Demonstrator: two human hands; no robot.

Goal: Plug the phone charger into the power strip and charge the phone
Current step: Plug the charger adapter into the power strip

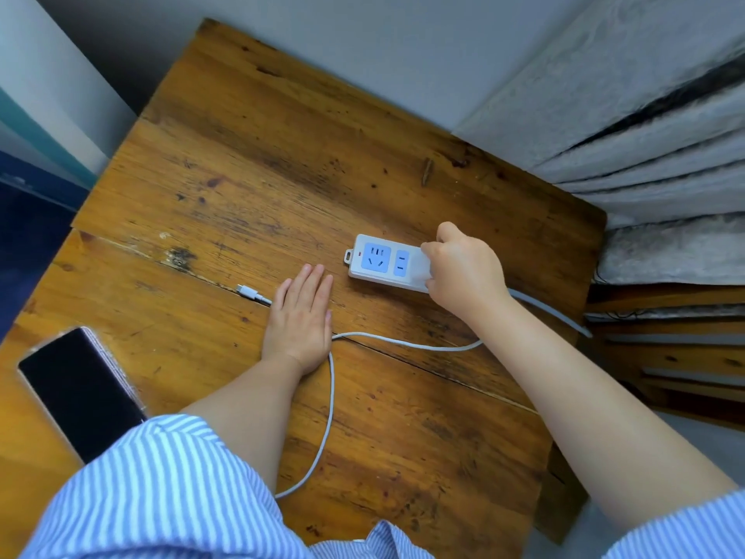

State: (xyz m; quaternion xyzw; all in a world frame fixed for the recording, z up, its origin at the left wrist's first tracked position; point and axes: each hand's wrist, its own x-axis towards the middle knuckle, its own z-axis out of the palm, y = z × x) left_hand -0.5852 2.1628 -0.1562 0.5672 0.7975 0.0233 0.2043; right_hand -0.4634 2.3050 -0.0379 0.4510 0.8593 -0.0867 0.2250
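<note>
A white power strip (379, 260) with blue sockets lies on the wooden table (250, 163). My right hand (463, 270) is closed over the strip's right end; the charger plug itself is hidden under the fingers. A white charger cable (330, 397) runs from under that hand, loops toward me and passes beneath my left hand (300, 316), which rests flat and open on the table. The cable's small connector tip (250, 293) lies free just left of the left hand. The phone (80, 389), dark screen up, sits at the table's near left corner.
The strip's grey mains cord (552, 312) trails off the table's right edge. Grey curtains (645, 127) hang at the right, with wooden slats (665, 357) below. A grey wall stands behind the table. My striped sleeves fill the bottom of the view.
</note>
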